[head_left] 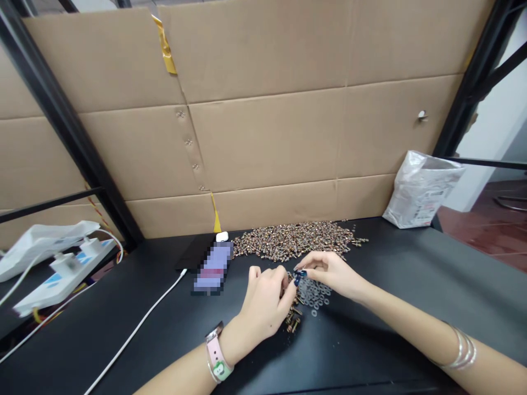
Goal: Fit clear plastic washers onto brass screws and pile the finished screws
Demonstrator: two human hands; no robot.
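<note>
My left hand (265, 299) is closed in a pinch, its thumb and fingertips meeting those of my right hand (331, 272), which pinches too. Whatever sits between the fingertips is too small and too covered to make out. Right beneath them lies a loose group of flat grey washers (316, 299) on the black table (354, 351). A few brass-coloured bolts (293, 322) rest beside the washers, partly hidden by my left hand. Behind both hands spreads a large heap of small bolts (294, 240).
A phone (213, 267) and a white earphone case (222, 236) lie left of the heap. A white cable (142, 323) crosses the table's left side, near a power strip (66, 277). Cardboard (267, 137) walls the back; a plastic bag (422, 189) stands at the right.
</note>
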